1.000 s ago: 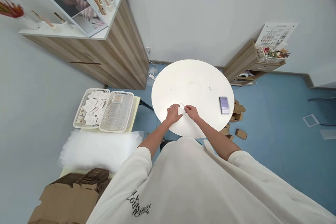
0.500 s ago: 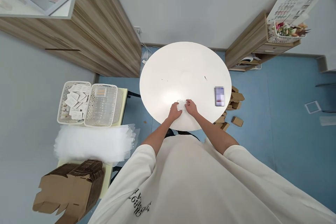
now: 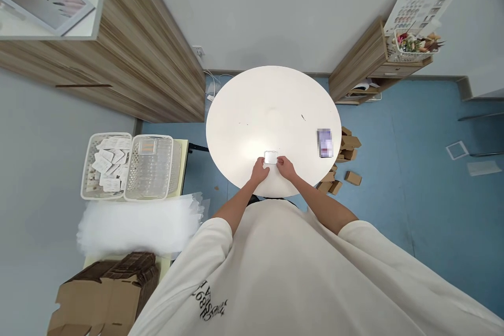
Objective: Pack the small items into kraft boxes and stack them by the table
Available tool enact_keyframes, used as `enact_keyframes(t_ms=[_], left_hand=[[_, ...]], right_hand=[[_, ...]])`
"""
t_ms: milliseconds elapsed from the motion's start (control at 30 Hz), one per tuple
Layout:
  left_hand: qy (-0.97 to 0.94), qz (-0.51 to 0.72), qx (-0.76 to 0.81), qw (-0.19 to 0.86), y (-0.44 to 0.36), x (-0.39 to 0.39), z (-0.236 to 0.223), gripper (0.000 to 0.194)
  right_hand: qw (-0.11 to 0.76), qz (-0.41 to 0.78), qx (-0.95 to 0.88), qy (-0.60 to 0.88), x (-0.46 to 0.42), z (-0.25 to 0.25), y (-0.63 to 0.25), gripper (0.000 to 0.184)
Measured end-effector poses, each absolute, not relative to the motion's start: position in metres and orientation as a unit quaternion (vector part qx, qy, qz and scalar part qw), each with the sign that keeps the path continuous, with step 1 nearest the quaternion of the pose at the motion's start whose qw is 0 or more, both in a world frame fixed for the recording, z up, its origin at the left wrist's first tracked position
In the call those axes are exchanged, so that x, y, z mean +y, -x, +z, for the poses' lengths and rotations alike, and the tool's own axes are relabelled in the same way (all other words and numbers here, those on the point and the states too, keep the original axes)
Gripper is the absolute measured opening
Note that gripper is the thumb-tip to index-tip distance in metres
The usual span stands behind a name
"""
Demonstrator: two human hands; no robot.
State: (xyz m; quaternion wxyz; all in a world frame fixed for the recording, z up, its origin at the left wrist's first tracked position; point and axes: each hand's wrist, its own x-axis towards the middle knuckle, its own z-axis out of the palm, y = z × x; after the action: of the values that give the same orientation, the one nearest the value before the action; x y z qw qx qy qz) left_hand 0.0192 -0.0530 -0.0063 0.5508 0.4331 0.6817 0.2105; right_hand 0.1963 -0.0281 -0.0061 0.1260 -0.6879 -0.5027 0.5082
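A small clear plastic case (image 3: 271,157) with rounded corners is at the near part of the round white table (image 3: 275,100). My left hand (image 3: 260,170) grips its left edge, fingers bent and thumb toward the near side. On the opposite edge, my right hand (image 3: 285,167) pinches the case with its fingertips. What lies inside the case is too small to make out. Farther right on the tabletop lies a purple box-like item (image 3: 325,143), blurred by pixelation and apart from both hands.
On the left side table, a white basket (image 3: 87,168) holds printed cards, and another basket (image 3: 171,168) holds clear cases. Nearer are white foam sheets (image 3: 134,226) and flattened cardboard boxes (image 3: 98,299). Small brown boxes (image 3: 353,178) lie right of the table on the floor.
Both hands have shifted slightly outward and nearer me on the case, so more of its surface shows. The camera view has moved a little.
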Motion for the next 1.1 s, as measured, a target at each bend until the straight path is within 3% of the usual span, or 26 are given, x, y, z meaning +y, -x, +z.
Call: enact_keyframes(t_ms=[133,367,800,1100], left_hand=[[-0.438,0.229,0.685,0.535,-0.019,-0.048,-0.001,0.054],[-0.445,0.287,0.700,0.479,-0.016,-0.031,0.010,0.032],[-0.407,0.260,0.736,0.475,-0.014,-0.010,0.000,0.011],[-0.389,0.245,0.743,0.487,-0.011,-0.006,0.002,0.012]], right_hand=[[0.146,0.494,-0.521,0.681,-0.023,0.001,-0.193,0.038],[0.197,0.469,-0.542,0.669,-0.006,0.018,-0.187,0.032],[0.160,0.476,-0.542,0.674,0.011,0.017,-0.188,0.021],[0.160,0.490,-0.549,0.658,0.016,0.023,-0.192,0.023]])
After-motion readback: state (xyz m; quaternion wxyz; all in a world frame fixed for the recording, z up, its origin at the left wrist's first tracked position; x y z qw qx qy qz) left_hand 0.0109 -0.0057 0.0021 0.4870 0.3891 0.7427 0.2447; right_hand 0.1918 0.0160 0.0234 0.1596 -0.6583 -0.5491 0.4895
